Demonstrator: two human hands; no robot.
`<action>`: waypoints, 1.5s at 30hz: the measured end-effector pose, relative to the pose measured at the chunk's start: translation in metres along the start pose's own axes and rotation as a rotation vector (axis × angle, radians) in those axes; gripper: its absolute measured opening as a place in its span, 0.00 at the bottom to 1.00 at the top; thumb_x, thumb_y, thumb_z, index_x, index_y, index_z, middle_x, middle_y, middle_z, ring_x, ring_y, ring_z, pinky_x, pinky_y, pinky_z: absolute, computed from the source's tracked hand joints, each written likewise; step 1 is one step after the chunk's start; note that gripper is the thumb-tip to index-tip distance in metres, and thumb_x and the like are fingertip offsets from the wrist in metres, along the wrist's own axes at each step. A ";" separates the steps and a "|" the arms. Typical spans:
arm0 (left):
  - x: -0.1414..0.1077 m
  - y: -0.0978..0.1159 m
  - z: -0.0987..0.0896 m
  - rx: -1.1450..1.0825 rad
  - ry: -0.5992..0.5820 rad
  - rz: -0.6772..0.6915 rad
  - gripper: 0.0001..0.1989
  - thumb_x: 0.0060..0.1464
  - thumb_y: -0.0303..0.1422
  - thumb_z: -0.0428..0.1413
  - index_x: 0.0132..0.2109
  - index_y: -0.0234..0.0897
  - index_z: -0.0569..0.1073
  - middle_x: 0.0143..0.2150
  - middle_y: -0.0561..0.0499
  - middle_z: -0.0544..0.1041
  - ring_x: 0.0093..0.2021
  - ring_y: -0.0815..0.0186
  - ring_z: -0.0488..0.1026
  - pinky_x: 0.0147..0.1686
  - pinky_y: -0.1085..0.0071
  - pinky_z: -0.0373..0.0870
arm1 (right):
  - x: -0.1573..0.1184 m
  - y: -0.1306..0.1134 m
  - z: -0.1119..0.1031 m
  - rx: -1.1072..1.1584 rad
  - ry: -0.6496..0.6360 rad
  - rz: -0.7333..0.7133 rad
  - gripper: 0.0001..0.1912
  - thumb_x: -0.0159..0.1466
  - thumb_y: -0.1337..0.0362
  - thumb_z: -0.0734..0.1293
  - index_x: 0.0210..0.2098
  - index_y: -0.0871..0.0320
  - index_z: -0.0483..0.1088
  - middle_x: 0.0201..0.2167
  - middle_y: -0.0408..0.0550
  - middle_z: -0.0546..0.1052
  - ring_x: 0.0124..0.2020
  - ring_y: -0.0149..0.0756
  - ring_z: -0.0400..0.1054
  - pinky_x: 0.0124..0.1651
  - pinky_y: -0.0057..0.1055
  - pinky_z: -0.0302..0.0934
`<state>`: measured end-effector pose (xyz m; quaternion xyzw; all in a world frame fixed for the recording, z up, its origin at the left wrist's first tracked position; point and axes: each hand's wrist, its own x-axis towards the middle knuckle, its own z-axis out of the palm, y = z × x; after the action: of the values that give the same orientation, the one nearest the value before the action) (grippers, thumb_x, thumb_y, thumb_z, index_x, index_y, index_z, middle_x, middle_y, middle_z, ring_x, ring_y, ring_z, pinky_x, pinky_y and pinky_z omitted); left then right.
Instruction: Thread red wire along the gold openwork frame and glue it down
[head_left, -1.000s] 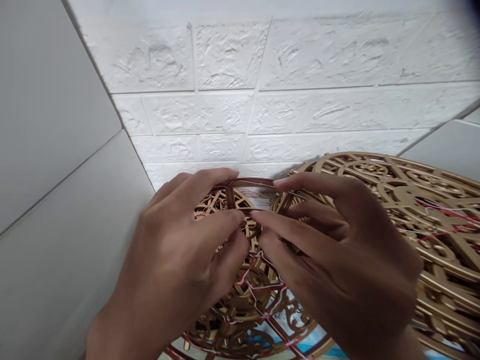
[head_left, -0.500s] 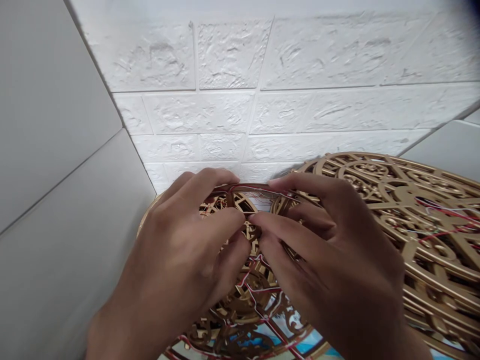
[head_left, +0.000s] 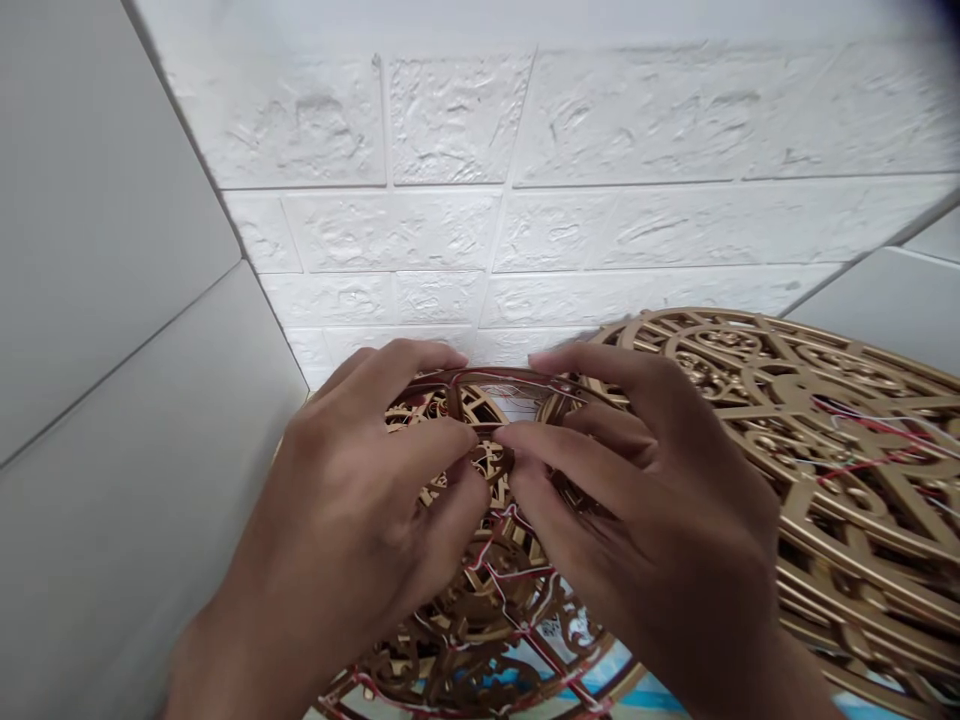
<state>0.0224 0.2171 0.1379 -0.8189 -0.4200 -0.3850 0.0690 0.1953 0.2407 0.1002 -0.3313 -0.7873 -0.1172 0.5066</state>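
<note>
A round gold openwork frame (head_left: 517, 650) lies before me, with red and white wires (head_left: 502, 575) running along its bars. My left hand (head_left: 337, 500) bends over the far edge from the left, its thumb and fingers closed on an inner curved bar. From the right, my right hand (head_left: 637, 500) pinches the same bar, fingertips almost meeting the left ones. Both index fingers stretch to the outer rim (head_left: 502, 375), where a wire runs. Whether a wire is also pinched between the fingertips is hidden.
Similar gold openwork panels (head_left: 840, 420) are stacked at the right, loose red, white and black wires on top. A white brick-textured wall (head_left: 450, 230) rises close behind, and a smooth grey panel (head_left: 112, 300) stands at the left. Blue-and-white printed material (head_left: 645, 690) shows underneath.
Both hands have shifted slightly left in view, along with the frame and the stacked panels. The grip on the bar looks the same.
</note>
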 end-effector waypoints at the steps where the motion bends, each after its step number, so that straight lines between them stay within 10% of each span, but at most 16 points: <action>1: 0.000 0.001 0.000 0.001 -0.006 -0.005 0.10 0.57 0.23 0.55 0.32 0.35 0.79 0.48 0.44 0.78 0.44 0.65 0.76 0.42 0.69 0.74 | 0.000 0.000 -0.001 0.011 -0.008 -0.005 0.09 0.62 0.78 0.66 0.32 0.57 0.71 0.47 0.54 0.75 0.35 0.31 0.75 0.36 0.28 0.73; 31: -0.001 0.004 0.002 0.025 0.004 -0.057 0.11 0.59 0.25 0.55 0.29 0.37 0.77 0.48 0.48 0.78 0.44 0.68 0.75 0.43 0.73 0.71 | 0.001 0.001 -0.001 0.017 -0.035 0.000 0.09 0.63 0.76 0.66 0.37 0.56 0.72 0.48 0.55 0.74 0.42 0.34 0.77 0.39 0.29 0.76; 45: 0.002 0.003 0.000 0.031 0.100 -0.333 0.08 0.60 0.30 0.56 0.47 0.40 0.75 0.37 0.59 0.81 0.34 0.75 0.77 0.41 0.82 0.71 | 0.001 -0.003 -0.002 -0.026 -0.058 0.030 0.08 0.63 0.75 0.66 0.38 0.57 0.70 0.47 0.55 0.76 0.43 0.37 0.78 0.43 0.30 0.76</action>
<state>0.0255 0.2159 0.1398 -0.7165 -0.5519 -0.4249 0.0379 0.1945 0.2380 0.1020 -0.3529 -0.7951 -0.1100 0.4809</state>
